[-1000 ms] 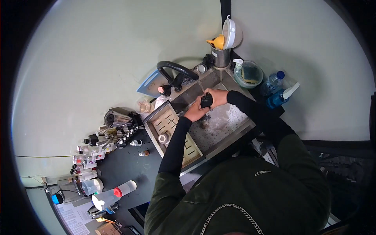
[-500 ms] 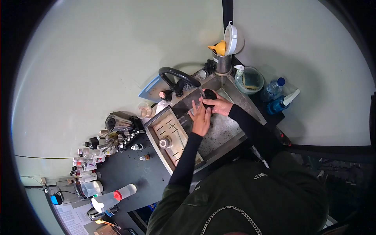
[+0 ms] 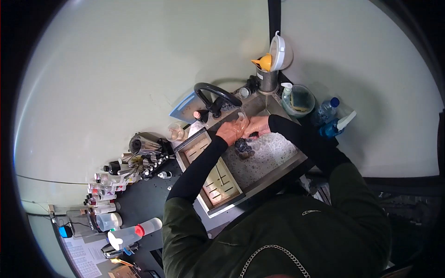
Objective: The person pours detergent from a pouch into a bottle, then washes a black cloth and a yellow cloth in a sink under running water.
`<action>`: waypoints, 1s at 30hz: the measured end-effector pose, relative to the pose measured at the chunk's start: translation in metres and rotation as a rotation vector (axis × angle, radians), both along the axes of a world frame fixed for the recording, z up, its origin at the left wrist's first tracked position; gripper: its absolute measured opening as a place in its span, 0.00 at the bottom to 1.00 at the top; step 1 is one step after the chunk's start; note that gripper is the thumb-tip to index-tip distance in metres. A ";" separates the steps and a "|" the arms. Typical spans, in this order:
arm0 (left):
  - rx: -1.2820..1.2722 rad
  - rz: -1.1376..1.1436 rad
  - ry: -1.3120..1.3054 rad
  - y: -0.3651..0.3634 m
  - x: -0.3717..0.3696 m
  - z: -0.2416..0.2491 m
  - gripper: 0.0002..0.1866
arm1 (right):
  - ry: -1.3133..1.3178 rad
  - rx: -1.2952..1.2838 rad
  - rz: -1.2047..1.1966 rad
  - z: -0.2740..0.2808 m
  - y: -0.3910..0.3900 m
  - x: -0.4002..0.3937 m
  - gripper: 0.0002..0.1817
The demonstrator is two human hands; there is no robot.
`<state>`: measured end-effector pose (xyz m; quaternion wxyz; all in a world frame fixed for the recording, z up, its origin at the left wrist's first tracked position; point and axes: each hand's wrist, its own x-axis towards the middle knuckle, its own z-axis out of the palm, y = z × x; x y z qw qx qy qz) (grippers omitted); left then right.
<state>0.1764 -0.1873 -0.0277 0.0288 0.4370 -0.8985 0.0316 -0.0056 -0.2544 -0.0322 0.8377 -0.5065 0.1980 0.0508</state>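
Under the black faucet [image 3: 218, 92], my two hands are together over the sink [image 3: 273, 169]. My left hand [image 3: 228, 133] comes from the left, its wet fingers curled against the right ones. My right hand [image 3: 257, 126] is closed, bent inward to meet it. Something glossy and see-through shows among the fingers, where water runs; I cannot tell what it is. A small black piece [image 3: 253, 135] shows just below the right palm. Lower down, a dark, foam-covered object [image 3: 244, 148] lies in the soapy water. My left forearm covers part of the slotted drain tray [image 3: 218, 187].
Right of the sink stand a bowl with a sponge [image 3: 299, 99], a pump bottle [image 3: 287, 92] and a blue spray bottle [image 3: 331, 127]. A metal canister [image 3: 267, 81] with a yellow funnel [image 3: 264, 61] is behind. Bar tools [image 3: 146, 160] and several bottles line the left counter.
Both hands have drawn together under the faucet; the left has moved up and its spread fingers have curled in. The round black thing at the right hand is now mostly hidden.
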 end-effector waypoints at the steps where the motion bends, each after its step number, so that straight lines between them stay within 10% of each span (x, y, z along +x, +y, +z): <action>1: -0.007 0.012 -0.001 -0.002 0.000 -0.007 0.26 | 0.097 -0.075 -0.054 0.004 0.004 0.000 0.05; 4: 0.068 0.057 -0.014 -0.006 -0.009 -0.022 0.23 | 0.175 -0.259 0.027 -0.008 0.001 0.003 0.07; 6: 0.049 0.152 -0.084 -0.004 -0.018 -0.028 0.17 | 0.494 -0.823 0.119 0.004 0.001 0.008 0.15; 12: 0.099 0.364 0.054 -0.016 -0.034 -0.041 0.15 | 0.246 -1.730 0.003 -0.091 -0.025 0.008 0.30; 14: 0.177 0.410 0.150 -0.018 -0.033 -0.038 0.13 | 0.427 -1.473 -0.159 -0.011 0.010 0.009 0.37; 25: 0.386 0.425 0.565 0.007 -0.044 -0.080 0.14 | 0.362 -1.717 -0.045 -0.050 0.023 -0.010 0.29; 30: 0.268 0.353 0.593 0.042 -0.025 -0.035 0.34 | 0.264 -0.608 0.005 -0.015 0.005 -0.016 0.22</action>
